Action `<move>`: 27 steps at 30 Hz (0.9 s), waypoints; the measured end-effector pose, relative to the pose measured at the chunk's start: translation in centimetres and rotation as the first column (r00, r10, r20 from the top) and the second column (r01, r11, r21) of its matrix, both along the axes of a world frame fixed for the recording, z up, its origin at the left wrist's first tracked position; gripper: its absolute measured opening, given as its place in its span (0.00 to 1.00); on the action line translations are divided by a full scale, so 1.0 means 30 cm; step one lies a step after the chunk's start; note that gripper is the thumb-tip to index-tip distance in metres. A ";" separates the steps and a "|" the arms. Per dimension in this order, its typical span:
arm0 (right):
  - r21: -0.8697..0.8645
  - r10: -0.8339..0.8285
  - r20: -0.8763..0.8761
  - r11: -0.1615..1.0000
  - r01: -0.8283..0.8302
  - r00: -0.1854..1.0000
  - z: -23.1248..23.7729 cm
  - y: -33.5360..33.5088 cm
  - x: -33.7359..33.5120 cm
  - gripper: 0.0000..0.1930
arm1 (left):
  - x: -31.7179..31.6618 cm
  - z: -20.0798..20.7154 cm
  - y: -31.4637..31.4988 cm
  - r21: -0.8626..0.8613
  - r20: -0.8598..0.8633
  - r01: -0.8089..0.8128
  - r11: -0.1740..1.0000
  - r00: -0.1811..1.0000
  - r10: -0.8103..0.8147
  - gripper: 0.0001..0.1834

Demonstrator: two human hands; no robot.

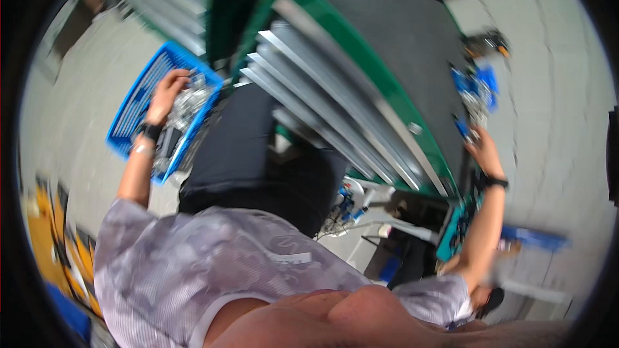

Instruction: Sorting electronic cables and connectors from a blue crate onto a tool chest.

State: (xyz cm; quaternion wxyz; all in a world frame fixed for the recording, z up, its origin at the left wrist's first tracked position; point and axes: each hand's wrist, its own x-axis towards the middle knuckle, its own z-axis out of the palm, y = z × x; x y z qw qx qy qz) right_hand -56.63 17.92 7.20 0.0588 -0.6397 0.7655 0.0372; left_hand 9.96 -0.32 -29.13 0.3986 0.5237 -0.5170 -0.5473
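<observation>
To the left, my left hand (167, 95) reaches into a blue plastic basket (134, 93). Its fingers are bent over clear plastic bags (193, 100) with small contents; blur hides whether they grip one. A dark flat object (169, 142) lies in the basket below my wrist. On the far right, my right hand (485, 154) is at the edge of the dark grey bench top (380, 32). Its fingertips are pressed together at a small blue and dark object (461, 127), too blurred to name. Just beyond it are blue-and-clear packets (476, 90).
A green-framed cabinet with grey metal drawers (335, 103) stands in front of me, close to my dark-trousered legs (235, 148). A black and orange object (488, 44) is at the bench's right edge. Yellow-and-black items (55, 232) stand at lower left.
</observation>
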 end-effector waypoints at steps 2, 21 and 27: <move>0.005 -0.030 0.002 1.000 0.030 1.000 0.018 -0.004 0.051 0.23 | -0.113 0.312 -0.001 -0.480 0.225 0.099 0.871 0.974 0.013 0.10; -0.294 0.068 0.275 0.956 0.016 0.959 0.159 -0.354 0.363 0.19 | -1.328 1.100 -0.294 -0.400 0.664 0.914 0.068 0.340 -0.666 0.37; -0.591 0.290 0.288 0.804 -0.069 0.913 0.075 -0.500 0.340 0.20 | -1.311 1.052 -0.371 -0.291 0.524 0.916 0.276 0.395 -0.755 0.15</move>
